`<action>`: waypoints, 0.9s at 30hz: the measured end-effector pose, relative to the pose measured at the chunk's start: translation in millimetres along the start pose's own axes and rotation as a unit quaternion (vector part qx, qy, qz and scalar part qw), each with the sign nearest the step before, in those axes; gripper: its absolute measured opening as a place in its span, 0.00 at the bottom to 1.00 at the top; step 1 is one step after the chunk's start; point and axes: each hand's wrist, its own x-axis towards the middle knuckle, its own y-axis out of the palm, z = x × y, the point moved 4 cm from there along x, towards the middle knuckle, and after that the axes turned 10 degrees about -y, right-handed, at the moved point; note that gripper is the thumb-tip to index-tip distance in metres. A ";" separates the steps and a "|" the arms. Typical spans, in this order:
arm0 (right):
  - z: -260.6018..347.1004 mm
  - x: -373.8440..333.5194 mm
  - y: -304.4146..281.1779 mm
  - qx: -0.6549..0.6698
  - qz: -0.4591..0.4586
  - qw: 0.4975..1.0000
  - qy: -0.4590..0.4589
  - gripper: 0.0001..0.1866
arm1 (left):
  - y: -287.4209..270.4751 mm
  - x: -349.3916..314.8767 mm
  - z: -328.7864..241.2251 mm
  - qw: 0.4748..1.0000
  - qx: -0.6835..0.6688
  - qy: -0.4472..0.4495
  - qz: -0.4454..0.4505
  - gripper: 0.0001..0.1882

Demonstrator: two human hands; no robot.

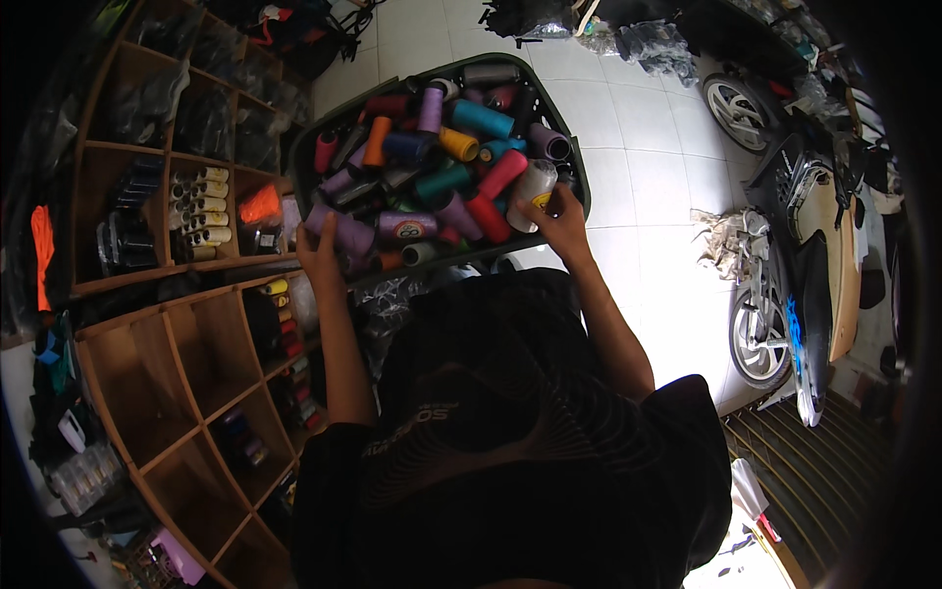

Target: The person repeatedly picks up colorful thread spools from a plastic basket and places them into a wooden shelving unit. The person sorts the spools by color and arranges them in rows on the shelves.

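Note:
A dark green plastic basket [538, 74] in front of me is heaped with thread spools in many colours. My left hand [320, 253] is at its near left corner, thumb and fingers around the end of a purple thread spool [351, 236]. Toward the right side, my right hand [563, 222] grips a white thread spool [536, 183] that bears a yellow label. Close to that hand lie a red spool [488, 217] and a pink one [503, 173]. An orange spool [376, 141] and a turquoise one [482, 119] show farther back. Lower spools are hidden under the top ones.
Wooden cubby shelves [169, 285] run along my left, some holding spools [206, 208] and plastic-wrapped goods. White floor tiles [628, 187] stretch to the right. A motorbike [785, 265] stands beyond them, with a dark slatted grating [824, 481] at the lower right.

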 end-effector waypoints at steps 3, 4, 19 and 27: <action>-9.1 -0.4 -0.4 0.065 -0.022 0.997 0.039 0.32 | 9.1 -3.3 -2.9 1.000 0.005 -0.015 -0.009 0.19; -10.4 0.5 -0.5 0.047 -0.012 0.998 0.045 0.32 | 5.9 1.0 5.2 0.999 -0.008 -0.040 -0.008 0.20; 24.8 -0.9 36.9 0.175 0.288 0.939 0.071 0.28 | 53.1 -92.2 28.3 0.985 -0.143 -0.095 -0.001 0.21; 56.9 -49.6 116.5 0.342 0.651 0.653 0.181 0.36 | 32.4 -185.2 46.5 0.994 -0.089 -0.010 -0.064 0.25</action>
